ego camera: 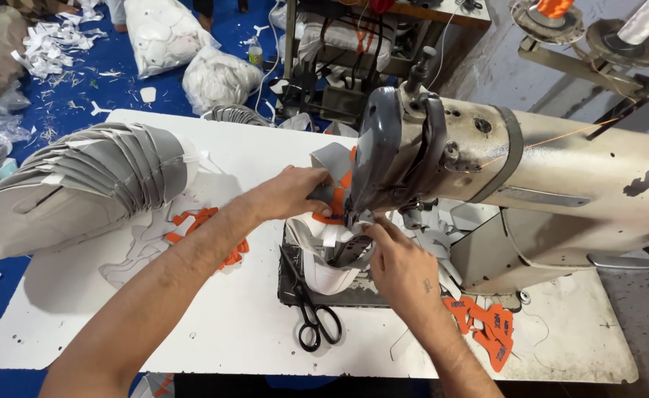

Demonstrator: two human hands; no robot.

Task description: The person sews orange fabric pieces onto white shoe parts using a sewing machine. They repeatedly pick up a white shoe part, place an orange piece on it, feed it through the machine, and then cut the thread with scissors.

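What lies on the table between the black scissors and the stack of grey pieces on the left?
In the head view, orange cut pieces lie on the white table between the black scissors and the stack of grey pieces, partly under the left forearm.

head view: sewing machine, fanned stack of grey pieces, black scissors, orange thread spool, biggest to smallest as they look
1. sewing machine
2. fanned stack of grey pieces
3. black scissors
4. orange thread spool, though it sits farther back and is cut off by the frame's top, so its rank is unsure.

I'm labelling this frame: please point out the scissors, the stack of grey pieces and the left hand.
scissors (pixel 316 318): head view, on the pivot above the black handles.
stack of grey pieces (pixel 96 180): head view, on its top middle.
left hand (pixel 289 193): head view, on the back of the hand.
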